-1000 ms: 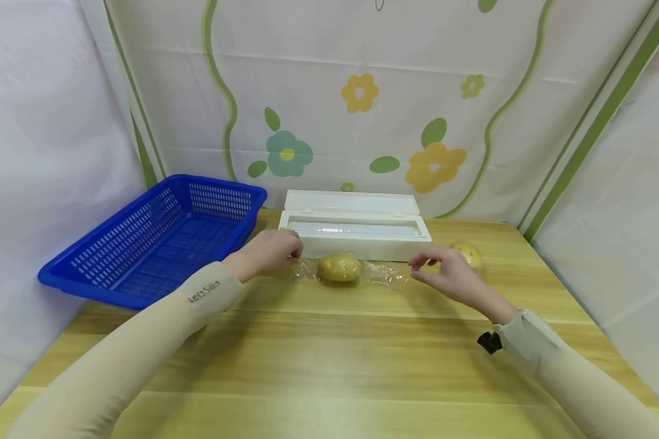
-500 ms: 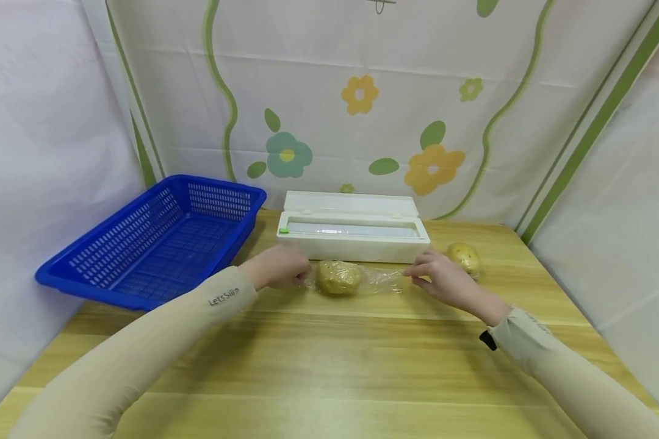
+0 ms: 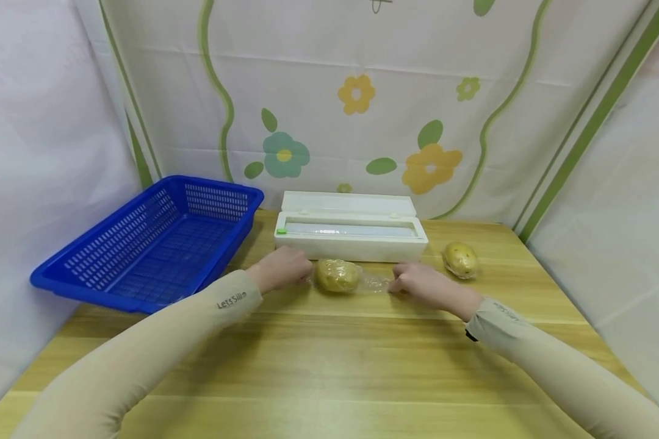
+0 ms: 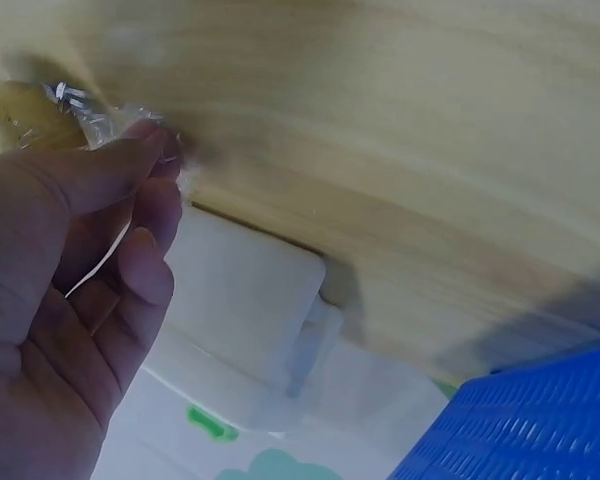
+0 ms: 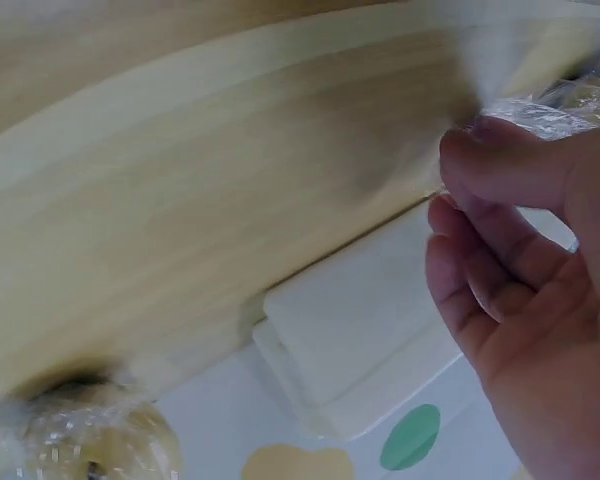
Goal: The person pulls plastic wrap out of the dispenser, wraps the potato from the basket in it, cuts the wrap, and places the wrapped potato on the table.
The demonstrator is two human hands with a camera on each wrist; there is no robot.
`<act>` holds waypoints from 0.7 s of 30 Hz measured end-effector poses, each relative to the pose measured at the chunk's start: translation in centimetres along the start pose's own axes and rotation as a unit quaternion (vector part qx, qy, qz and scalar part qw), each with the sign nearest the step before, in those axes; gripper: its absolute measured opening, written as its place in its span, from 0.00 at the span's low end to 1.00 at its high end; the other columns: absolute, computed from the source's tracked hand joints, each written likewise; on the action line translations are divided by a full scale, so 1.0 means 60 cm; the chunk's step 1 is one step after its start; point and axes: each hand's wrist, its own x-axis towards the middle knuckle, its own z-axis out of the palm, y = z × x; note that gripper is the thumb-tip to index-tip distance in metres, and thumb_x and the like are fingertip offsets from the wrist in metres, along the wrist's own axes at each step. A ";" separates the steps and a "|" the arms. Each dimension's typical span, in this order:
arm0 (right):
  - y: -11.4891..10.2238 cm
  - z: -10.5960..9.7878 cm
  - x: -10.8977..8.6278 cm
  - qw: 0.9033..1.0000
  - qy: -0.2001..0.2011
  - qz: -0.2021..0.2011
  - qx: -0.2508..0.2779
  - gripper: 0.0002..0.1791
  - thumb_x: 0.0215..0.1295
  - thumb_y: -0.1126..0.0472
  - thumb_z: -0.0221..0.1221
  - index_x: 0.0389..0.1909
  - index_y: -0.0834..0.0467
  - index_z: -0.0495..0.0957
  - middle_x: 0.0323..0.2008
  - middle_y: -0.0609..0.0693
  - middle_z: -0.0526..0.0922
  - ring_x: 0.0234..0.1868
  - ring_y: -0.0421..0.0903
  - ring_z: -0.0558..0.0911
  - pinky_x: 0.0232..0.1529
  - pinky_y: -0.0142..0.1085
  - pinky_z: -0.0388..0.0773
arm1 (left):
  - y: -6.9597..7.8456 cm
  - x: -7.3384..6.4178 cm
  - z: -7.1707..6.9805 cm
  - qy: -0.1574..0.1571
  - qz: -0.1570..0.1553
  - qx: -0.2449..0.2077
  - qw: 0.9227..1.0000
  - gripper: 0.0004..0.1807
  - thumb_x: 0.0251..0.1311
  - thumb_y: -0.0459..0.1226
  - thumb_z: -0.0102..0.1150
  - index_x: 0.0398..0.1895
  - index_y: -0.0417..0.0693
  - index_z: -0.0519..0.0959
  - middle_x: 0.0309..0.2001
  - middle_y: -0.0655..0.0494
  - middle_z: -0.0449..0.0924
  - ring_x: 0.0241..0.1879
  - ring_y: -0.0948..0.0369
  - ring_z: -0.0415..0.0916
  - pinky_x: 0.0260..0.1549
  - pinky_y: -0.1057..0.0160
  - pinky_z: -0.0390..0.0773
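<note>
A yellow potato (image 3: 337,275) wrapped in clear plastic film lies on the wooden table, just in front of the white box. My left hand (image 3: 282,267) pinches the gathered film at the potato's left end; thumb and forefinger meet on it in the left wrist view. On the other side my right hand (image 3: 424,284) pinches the film's right end (image 3: 374,283), a longer crumpled tail, between thumb and forefinger. The white cling film box (image 3: 351,249) stands behind with its lid raised and a roll inside.
A second film-wrapped potato (image 3: 460,260) sits beyond my right hand. The blue slotted basket (image 3: 148,244) takes up the left of the table. A flower-print cloth (image 3: 318,110) hangs behind the box, with white cloth at both sides.
The potato has come slightly nearer to me. My right hand has moved left and taken hold of the film's right end, and my left hand has drawn close to the potato.
</note>
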 end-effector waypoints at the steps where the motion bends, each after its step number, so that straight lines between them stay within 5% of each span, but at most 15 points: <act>1: -0.002 -0.001 0.002 1.000 -0.013 -0.001 0.004 0.15 0.60 0.72 0.66 0.21 0.51 0.79 0.20 0.42 0.65 0.24 0.42 0.63 0.25 0.34 0.62 | 0.001 0.000 0.002 0.006 0.000 0.002 1.000 0.21 0.49 0.23 0.61 0.13 0.55 0.65 0.16 0.63 0.62 0.19 0.63 0.61 0.17 0.65 0.67; 4: -0.008 -0.008 0.008 0.999 -0.042 0.008 0.027 0.18 0.60 0.74 0.61 0.17 0.51 0.74 0.18 0.42 0.63 0.23 0.42 0.62 0.27 0.36 0.62 | 0.004 -0.002 0.002 0.014 0.001 -0.007 1.000 0.20 0.49 0.24 0.60 0.13 0.55 0.65 0.17 0.63 0.62 0.19 0.64 0.61 0.17 0.66 0.67; 11: -0.007 -0.013 0.007 0.988 -0.046 0.102 0.106 0.08 0.60 0.72 0.63 0.31 0.58 0.88 0.30 0.47 0.85 0.32 0.42 0.83 0.35 0.39 0.81 | 0.004 -0.008 -0.002 -0.012 -0.025 -0.068 0.997 0.12 0.59 0.30 0.62 0.19 0.52 0.80 0.22 0.62 0.73 0.23 0.62 0.71 0.26 0.61 0.77; 16: -0.003 -0.012 0.004 0.972 -0.044 0.180 0.147 0.05 0.56 0.67 0.70 0.27 0.53 0.88 0.27 0.41 0.84 0.27 0.36 0.80 0.29 0.34 0.78 | 0.001 -0.012 -0.003 -0.024 -0.042 -0.098 0.994 0.19 0.59 0.31 0.62 0.12 0.55 0.72 0.22 0.61 0.72 0.23 0.62 0.70 0.26 0.60 0.77; 21: -0.004 -0.013 0.008 0.963 -0.046 0.209 0.163 0.05 0.54 0.66 0.72 0.26 0.52 0.88 0.29 0.41 0.82 0.29 0.37 0.79 0.31 0.36 0.79 | -0.002 -0.018 -0.005 -0.045 -0.061 -0.122 0.990 0.19 0.58 0.31 0.61 0.12 0.55 0.71 0.21 0.62 0.71 0.22 0.63 0.68 0.24 0.62 0.75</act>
